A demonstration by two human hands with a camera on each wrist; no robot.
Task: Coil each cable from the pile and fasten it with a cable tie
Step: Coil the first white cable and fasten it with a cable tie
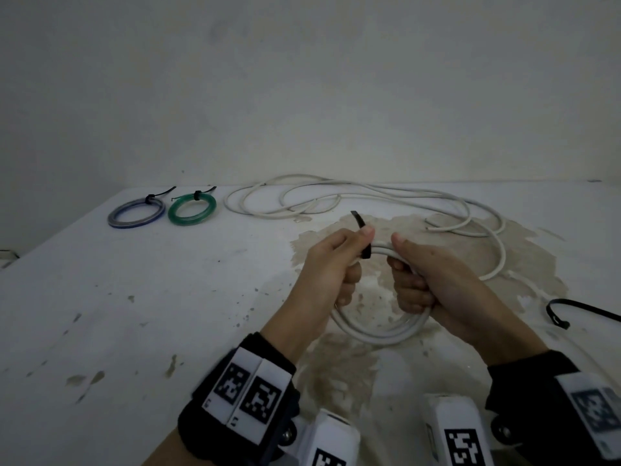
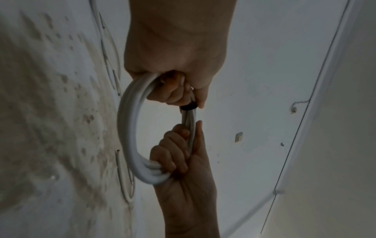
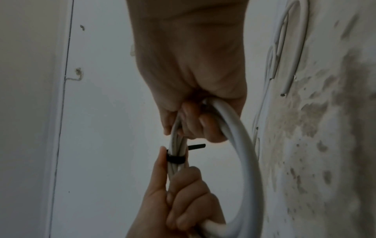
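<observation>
Both hands hold a coiled white cable [image 1: 379, 334] upright over the table. My left hand [image 1: 339, 260] grips the coil's left side, its thumb lying against a black cable tie [image 1: 366, 252] that is wrapped round the strands, tail pointing up. My right hand [image 1: 420, 277] grips the coil's right side, thumb on top. In the left wrist view the tie [image 2: 188, 107] sits just below my left hand [image 2: 177, 90], and the coil [image 2: 128, 128] arcs to my right hand [image 2: 179, 154]. The right wrist view shows the tie [image 3: 176, 158] between my right hand [image 3: 193, 122] and my left hand [image 3: 179, 193].
A loose white cable [image 1: 336, 196] sprawls along the back of the stained white table [image 1: 134, 314]. A tied blue coil [image 1: 136, 213] and a tied green coil [image 1: 192, 210] lie at the back left. A spare black cable tie [image 1: 571, 309] lies at the right edge.
</observation>
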